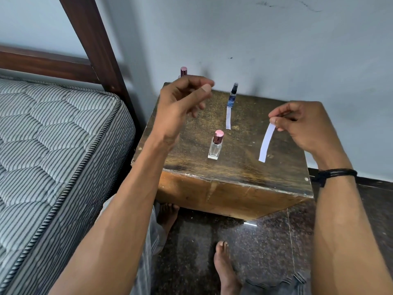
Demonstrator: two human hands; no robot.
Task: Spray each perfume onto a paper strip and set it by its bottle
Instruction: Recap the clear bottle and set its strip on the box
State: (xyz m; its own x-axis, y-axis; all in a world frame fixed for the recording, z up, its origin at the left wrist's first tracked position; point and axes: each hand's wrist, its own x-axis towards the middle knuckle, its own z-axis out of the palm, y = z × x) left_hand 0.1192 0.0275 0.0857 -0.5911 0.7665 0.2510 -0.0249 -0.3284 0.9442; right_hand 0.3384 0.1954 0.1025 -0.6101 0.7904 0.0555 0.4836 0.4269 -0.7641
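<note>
A clear square perfume bottle [215,145] with a pink cap stands near the front of the wooden table [244,167]. A small blue spray bottle [232,95] stands at the back, with a white paper strip [228,118] lying in front of it. Another pink-capped bottle [183,71] shows just its top behind my left hand. My right hand [297,126] pinches the top of a second white strip [265,142], which hangs above the table's right side. My left hand [182,105] hovers over the table's back left, fingers loosely curled, holding nothing.
A striped mattress [53,145] on a dark wooden bed frame [95,43] lies close on the left. The table stands against a pale wall [276,50]. My bare feet [225,269] rest on the dark stone floor below.
</note>
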